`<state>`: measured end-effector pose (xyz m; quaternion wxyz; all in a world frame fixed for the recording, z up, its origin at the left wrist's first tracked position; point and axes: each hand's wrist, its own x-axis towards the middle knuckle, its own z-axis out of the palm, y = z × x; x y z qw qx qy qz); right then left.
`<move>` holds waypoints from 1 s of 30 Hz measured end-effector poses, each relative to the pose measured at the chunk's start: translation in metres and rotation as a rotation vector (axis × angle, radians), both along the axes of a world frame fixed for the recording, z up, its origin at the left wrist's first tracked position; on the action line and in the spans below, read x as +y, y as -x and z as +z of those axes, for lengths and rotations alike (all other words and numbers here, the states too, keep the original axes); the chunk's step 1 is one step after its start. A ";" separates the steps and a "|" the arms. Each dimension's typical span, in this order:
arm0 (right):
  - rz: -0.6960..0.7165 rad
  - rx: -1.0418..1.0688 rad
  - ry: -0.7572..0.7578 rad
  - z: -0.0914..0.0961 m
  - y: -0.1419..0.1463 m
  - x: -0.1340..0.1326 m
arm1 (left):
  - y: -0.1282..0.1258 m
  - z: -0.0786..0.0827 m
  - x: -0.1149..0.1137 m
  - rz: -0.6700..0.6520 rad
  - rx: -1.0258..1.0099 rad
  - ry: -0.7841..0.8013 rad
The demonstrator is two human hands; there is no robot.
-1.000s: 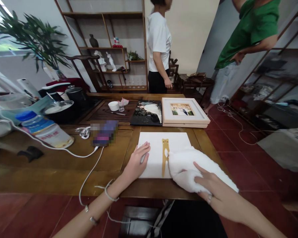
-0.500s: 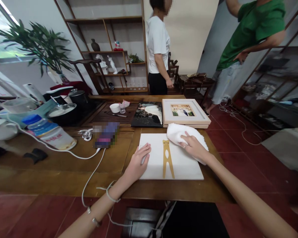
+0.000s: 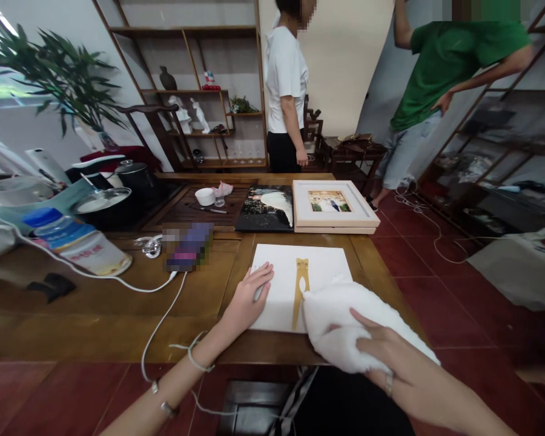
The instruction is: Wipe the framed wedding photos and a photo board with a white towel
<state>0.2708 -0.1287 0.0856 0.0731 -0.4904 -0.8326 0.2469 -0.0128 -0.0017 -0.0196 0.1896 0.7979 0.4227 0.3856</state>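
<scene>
A white rectangular board (image 3: 272,309) lies on the wooden table in front of me, with a flat gold Y-shaped piece (image 3: 298,284) on its middle. My left hand (image 3: 253,293) rests on the board's left edge, fingers stretched out and slightly apart. In my right hand (image 3: 381,351) is a bunched white towel (image 3: 340,309), gripped near the table's front right edge. The towel covers the board's lower right part and one leg of the gold piece.
Behind the board lie a dark photo panel (image 3: 266,209) and a pale wooden picture frame (image 3: 336,221). On the left are a phone (image 3: 188,248) with a white cable, a blue-capped bottle (image 3: 79,245) and a pan (image 3: 102,203). Two people stand beyond the table.
My right hand has drawn the towel from the board's upper right corner down toward me, over the front edge. My left hand stays on the board.
</scene>
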 end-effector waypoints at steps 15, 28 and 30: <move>-0.110 0.051 -0.376 -0.047 0.066 0.114 | 0.001 0.004 -0.001 -0.010 0.056 0.017; 0.249 0.137 -0.289 -0.040 0.069 0.059 | 0.002 0.007 -0.001 -0.039 0.041 0.047; 0.219 0.114 -0.345 -0.040 0.064 0.088 | 0.002 0.004 -0.001 -0.023 0.028 0.033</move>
